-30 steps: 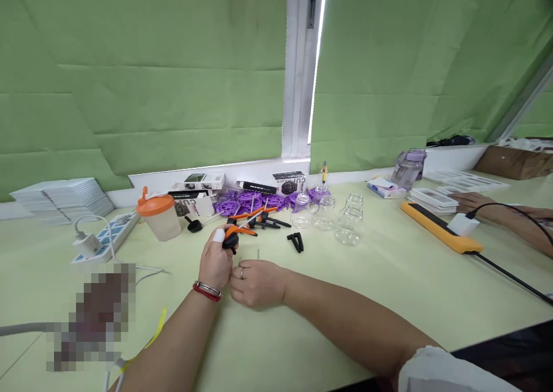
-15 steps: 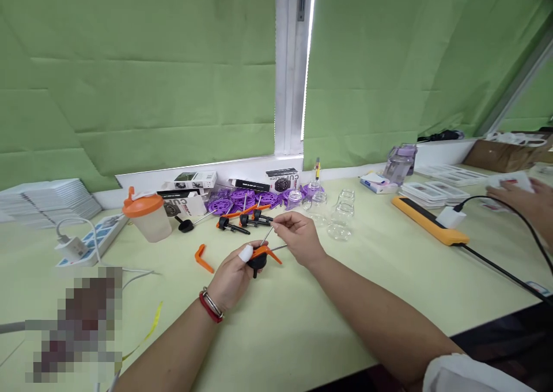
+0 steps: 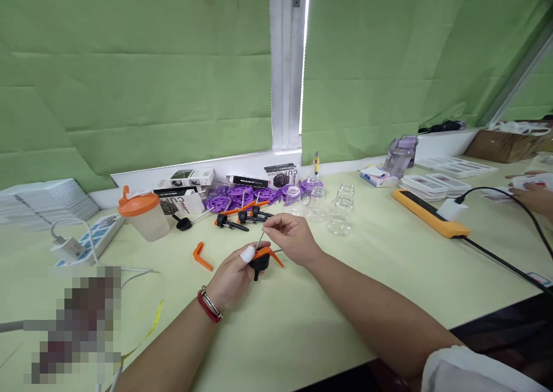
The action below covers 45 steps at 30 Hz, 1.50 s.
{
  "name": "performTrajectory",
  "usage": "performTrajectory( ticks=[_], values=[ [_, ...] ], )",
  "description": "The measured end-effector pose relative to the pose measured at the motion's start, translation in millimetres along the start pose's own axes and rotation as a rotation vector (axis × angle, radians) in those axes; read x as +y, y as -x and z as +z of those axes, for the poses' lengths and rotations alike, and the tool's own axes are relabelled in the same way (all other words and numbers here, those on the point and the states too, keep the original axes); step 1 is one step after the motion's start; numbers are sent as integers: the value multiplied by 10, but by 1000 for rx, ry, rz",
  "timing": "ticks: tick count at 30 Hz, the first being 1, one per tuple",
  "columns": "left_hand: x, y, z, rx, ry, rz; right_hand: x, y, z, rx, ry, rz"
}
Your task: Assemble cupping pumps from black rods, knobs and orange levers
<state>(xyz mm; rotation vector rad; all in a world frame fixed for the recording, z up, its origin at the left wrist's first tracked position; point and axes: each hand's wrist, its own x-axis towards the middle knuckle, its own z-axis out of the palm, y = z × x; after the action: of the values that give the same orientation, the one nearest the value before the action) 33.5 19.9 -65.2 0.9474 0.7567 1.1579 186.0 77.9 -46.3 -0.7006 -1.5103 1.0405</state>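
My left hand (image 3: 231,276) is closed around a small black and orange part (image 3: 262,257), its thumb tip wrapped in white tape. My right hand (image 3: 290,237) pinches a thin metal pin (image 3: 260,241) whose lower end meets that part. A loose orange clip (image 3: 201,256) lies on the table just left of my left hand. Behind my hands lie several black droppers with orange clips (image 3: 242,215), purple plastic discs (image 3: 239,194) and several small clear glass jars (image 3: 334,207).
A cup with an orange lid (image 3: 142,213) stands at the left beside a white power strip (image 3: 88,239). Small boxes (image 3: 190,178) line the window sill. An orange power strip (image 3: 427,213) with a black cable lies at the right, near another person's hand (image 3: 533,196).
My right hand rose from the table with the thin pin and brought it down to the part in my left hand. The orange clip now lies loose on the table.
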Motion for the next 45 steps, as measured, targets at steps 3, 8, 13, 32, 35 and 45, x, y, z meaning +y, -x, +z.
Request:
performTrajectory(
  ticks=[3,8,13,32,35,45],
  values=[
    [2,-1,10,2,22,-4,-28,13,22,-28,-33,66],
    [-29,-18,-25,-46,32,23,0,66,62,-199,91,97],
    [-42,-43,-103,-46,33,67,44,93,80,-294,302,-124],
    [182,-90,-179,146,370,84,160,168,177,-573,0,442],
    [168,-85,-175,135,325,78,216,189,230,-544,-81,520],
    [150,-62,-192,212,-337,84,235,159,136,-638,201,516]
  ],
)
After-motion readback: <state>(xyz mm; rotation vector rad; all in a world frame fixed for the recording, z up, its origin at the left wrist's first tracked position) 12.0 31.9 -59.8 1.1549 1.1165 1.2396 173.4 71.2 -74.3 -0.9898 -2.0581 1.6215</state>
